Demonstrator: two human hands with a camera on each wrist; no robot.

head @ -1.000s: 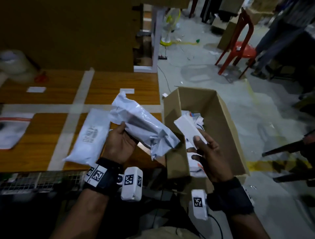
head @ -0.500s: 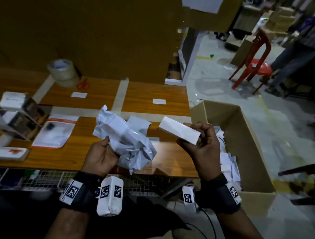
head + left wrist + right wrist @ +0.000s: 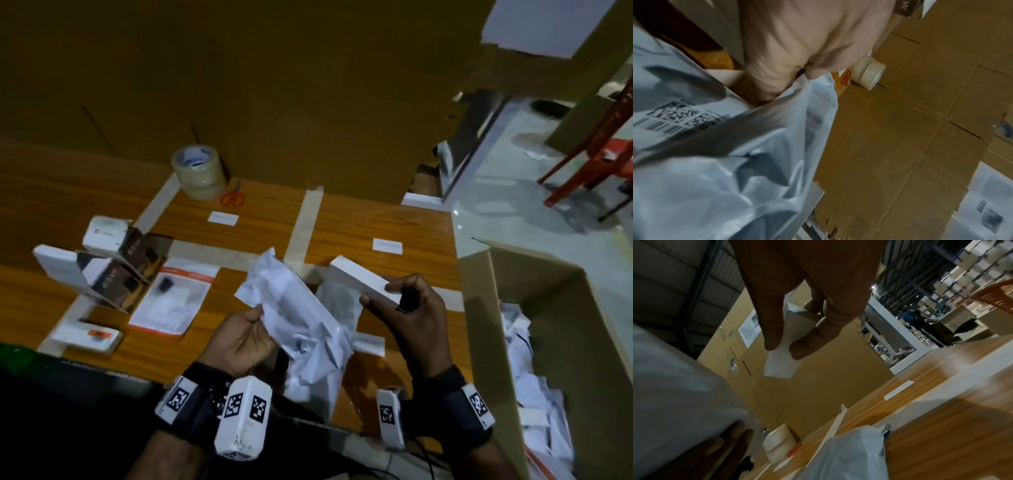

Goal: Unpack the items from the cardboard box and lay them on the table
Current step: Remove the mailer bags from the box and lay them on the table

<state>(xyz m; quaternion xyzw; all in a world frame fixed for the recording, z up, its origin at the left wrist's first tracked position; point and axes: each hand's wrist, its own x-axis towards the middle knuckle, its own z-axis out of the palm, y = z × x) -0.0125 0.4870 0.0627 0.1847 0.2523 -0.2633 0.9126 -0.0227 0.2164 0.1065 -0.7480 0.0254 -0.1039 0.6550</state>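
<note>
Since half a second ago, we have carried both items further left, over the table (image 3: 359, 219). Our left hand (image 3: 245, 337) grips one crumpled white plastic mailer (image 3: 301, 320); its barcode label is blurred beyond reading. Our right hand (image 3: 416, 317) pinches one plain white carton (image 3: 359, 279) between thumb and fingers. At right stands one cardboard box (image 3: 548, 308), more packets inside. Two stacked tape rolls (image 3: 198, 176) and one pair of orange scissors (image 3: 233, 197) lie far; three opened cartons (image 3: 89, 263) sit left, print illegible.

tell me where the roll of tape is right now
In the head view the roll of tape stands at the far left of the table, against the cardboard wall, with red scissors just right of it.
</note>
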